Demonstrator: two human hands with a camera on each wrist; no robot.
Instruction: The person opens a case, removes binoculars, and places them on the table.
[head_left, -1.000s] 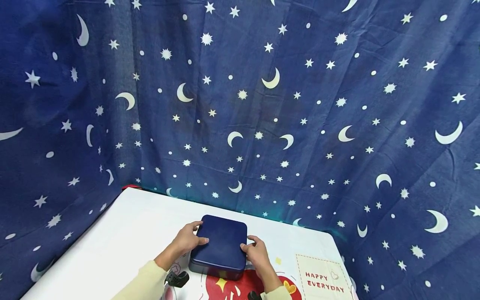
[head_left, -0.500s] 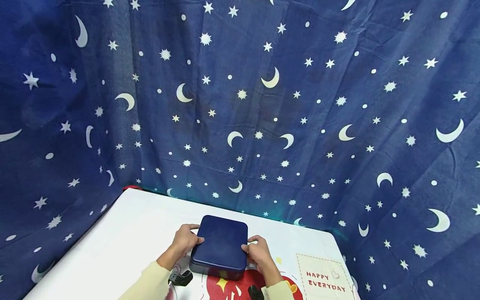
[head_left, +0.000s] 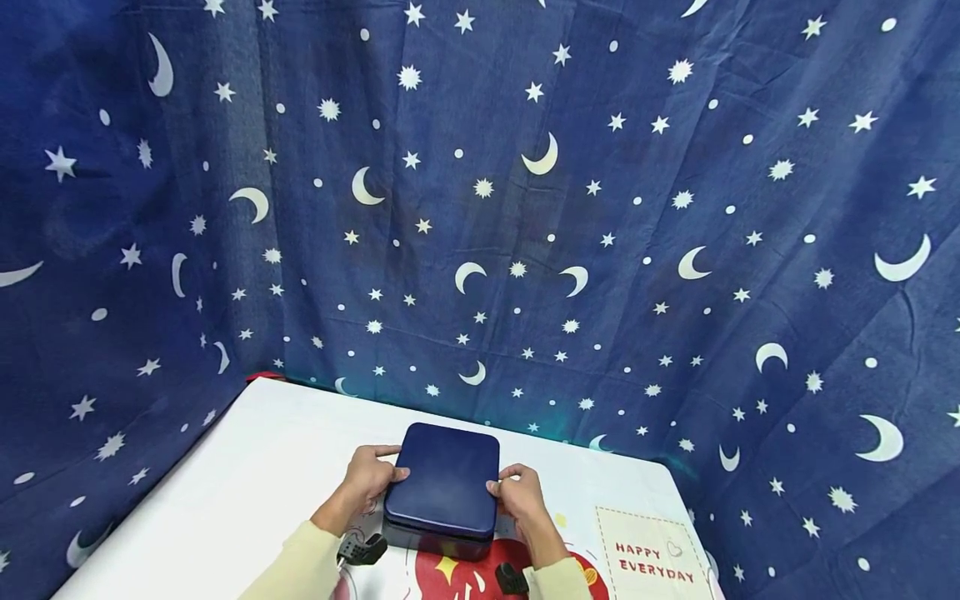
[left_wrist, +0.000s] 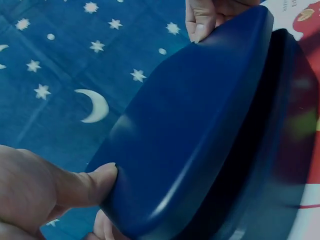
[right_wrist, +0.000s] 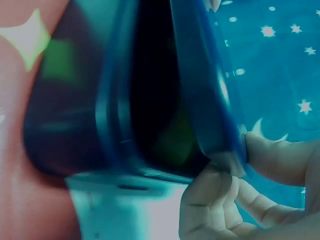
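Note:
A dark blue, rounded-corner box sits before me, its lid (head_left: 447,475) lifted at the near side off the base (head_left: 433,542). My left hand (head_left: 366,477) grips the lid's left edge, thumb on top and fingers below. Opposite it, my right hand (head_left: 522,493) pinches the lid's right edge between thumb and curled fingers. A dark gap separates the lid (left_wrist: 170,120) from the base (left_wrist: 282,165) in the left wrist view. From the right wrist, the raised lid (right_wrist: 212,95) stands apart from the base (right_wrist: 75,115); the box's inside is mostly in shadow.
The box rests on a white table (head_left: 292,442) with a red printed pattern (head_left: 468,579) under its near side. A printed "HAPPY EVERYDAY" patch (head_left: 651,554) lies at the right. A blue star-and-moon curtain (head_left: 480,217) hangs behind and at the sides.
Both hands have raised the lid slightly, and a gap has appeared along its near edge. Earlier, the left thumb lay farther in on the lid's top; it has drawn back to the edge.

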